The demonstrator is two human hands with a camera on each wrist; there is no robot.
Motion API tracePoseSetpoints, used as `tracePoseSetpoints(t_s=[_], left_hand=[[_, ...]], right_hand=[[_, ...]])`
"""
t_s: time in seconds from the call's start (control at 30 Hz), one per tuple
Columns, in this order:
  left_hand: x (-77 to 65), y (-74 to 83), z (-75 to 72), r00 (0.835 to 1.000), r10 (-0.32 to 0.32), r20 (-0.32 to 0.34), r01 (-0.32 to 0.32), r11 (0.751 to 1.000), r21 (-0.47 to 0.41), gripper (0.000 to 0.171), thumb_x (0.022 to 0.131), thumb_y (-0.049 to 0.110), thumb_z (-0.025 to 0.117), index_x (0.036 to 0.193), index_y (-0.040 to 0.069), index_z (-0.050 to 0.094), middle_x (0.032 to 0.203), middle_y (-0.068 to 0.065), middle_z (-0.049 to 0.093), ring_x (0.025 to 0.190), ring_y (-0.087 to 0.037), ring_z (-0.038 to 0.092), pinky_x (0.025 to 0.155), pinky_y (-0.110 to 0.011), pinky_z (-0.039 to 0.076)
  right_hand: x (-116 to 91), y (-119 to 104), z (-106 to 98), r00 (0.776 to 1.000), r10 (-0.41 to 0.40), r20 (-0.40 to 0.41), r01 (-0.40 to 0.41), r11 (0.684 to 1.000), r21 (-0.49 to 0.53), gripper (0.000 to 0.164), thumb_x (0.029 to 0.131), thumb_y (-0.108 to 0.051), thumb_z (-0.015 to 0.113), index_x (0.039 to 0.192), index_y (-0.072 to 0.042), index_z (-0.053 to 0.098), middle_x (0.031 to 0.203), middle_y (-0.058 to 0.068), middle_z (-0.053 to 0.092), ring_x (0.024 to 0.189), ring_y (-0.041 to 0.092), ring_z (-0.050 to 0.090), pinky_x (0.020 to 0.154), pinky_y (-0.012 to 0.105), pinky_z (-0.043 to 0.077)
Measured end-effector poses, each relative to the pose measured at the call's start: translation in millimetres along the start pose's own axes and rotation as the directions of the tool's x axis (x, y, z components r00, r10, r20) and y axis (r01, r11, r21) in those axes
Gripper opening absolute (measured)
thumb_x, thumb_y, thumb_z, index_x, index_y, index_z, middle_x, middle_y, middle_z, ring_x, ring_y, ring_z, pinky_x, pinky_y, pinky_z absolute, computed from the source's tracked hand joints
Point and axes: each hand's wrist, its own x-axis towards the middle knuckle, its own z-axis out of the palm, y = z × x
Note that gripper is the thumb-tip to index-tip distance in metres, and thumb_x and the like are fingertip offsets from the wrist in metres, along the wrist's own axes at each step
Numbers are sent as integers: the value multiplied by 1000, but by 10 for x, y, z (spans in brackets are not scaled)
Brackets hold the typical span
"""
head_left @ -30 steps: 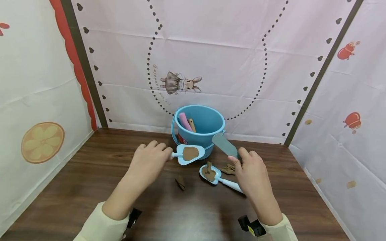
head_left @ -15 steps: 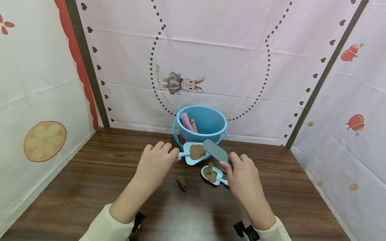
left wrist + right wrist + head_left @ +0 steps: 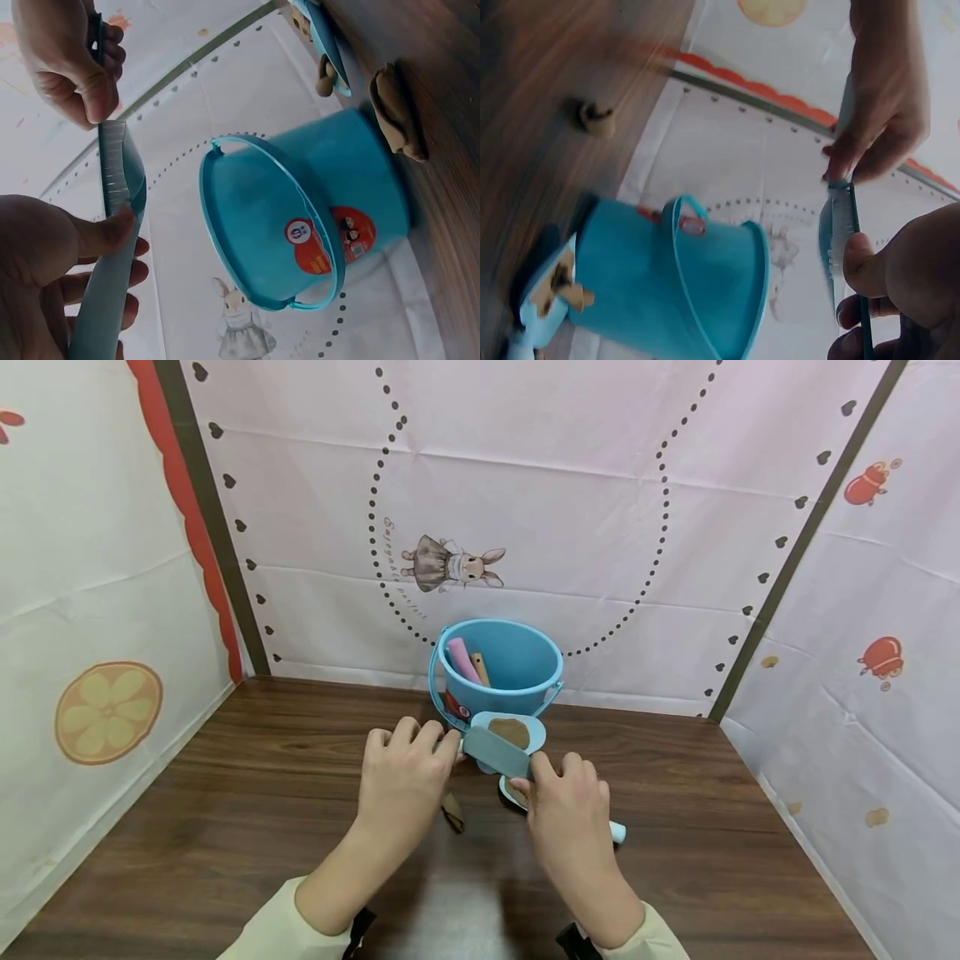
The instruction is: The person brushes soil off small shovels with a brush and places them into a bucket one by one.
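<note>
My left hand (image 3: pixel 405 785) grips the handle of a light-blue toy shovel (image 3: pixel 135 176), which is raised in front of the bucket. A flat patch of brown clay-like material (image 3: pixel 510 731) lies in its scoop. In my right hand (image 3: pixel 566 827) is a flat grey-teal scraper (image 3: pixel 495 752), pinched between thumb and fingers. Its blade crosses over the near side of the shovel, its tip close to my left fingers. Below, a second toy shovel (image 3: pixel 617 832) lies on the table, mostly hidden by my right hand; the left wrist view shows brown clay-like material on it.
Behind the hands stands a blue bucket (image 3: pixel 502 697) with its handle hanging down. A pink handle (image 3: pixel 463 660) and a tan one (image 3: pixel 480 668) stick up inside it. A brown folded piece (image 3: pixel 452 814) lies on the wooden table (image 3: pixel 187 793). Printed cloth walls surround the table.
The right hand has moved left, bringing the scraper from beside the bucket across the raised shovel. My left hand has moved slightly right with the shovel.
</note>
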Motion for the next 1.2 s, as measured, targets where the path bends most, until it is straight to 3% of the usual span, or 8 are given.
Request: tracePoseSetpoints(t_s=[0.3,0.4,0.57,0.7,0.9,1.03,1.2], left_hand=[[6,53,1,998,-31,-56,32,999,25,31,101,34,58,88,11,74,80,-2,65,72,-26,54,58,-39,39],[-8,68,8,999,-38,-36,39,999,23,30,100,34,60,88,10,74,81,-3,65,72,-26,54,58,-39,38],[-47,75,33,998,-57,1,57,998,6,24,92,34,73,88,10,74,79,-5,64,71,-26,52,59,-39,37],[-59,63,40,998,-61,13,61,998,-6,25,86,34,79,85,10,72,76,-6,62,69,-27,52,57,-38,36],[-52,83,24,998,-63,15,63,998,-4,25,85,32,82,87,9,72,80,-5,64,72,-27,55,56,-39,38],[-49,111,22,997,-78,19,78,997,7,27,94,34,71,84,9,66,79,-3,61,71,-26,52,57,-39,36],[-57,139,27,997,-78,23,78,997,8,29,95,35,68,83,10,63,78,-3,59,69,-24,48,56,-38,35]], right_hand=[[92,155,-16,994,105,19,-105,994,-20,26,89,-37,76,92,-14,64,69,4,40,61,22,39,53,35,27],[115,196,-16,990,133,50,-132,991,-29,26,91,-38,74,98,-15,66,70,5,42,63,23,42,54,36,29],[132,252,-11,985,167,33,-166,986,-31,28,94,-38,71,100,-11,65,73,7,45,66,27,47,55,40,34],[87,170,3,991,132,20,-132,991,2,32,93,-40,70,94,-10,60,73,7,45,67,29,49,54,42,35],[3,-5,23,998,19,58,-20,1000,13,33,91,-42,71,89,-11,59,68,3,37,59,20,38,52,34,30],[31,48,35,998,64,16,-64,998,-10,29,89,-38,76,88,-13,60,67,4,36,58,21,36,52,34,27],[85,169,33,993,118,16,-117,992,-36,26,90,-38,75,95,-14,65,69,5,40,60,24,41,52,36,27]])
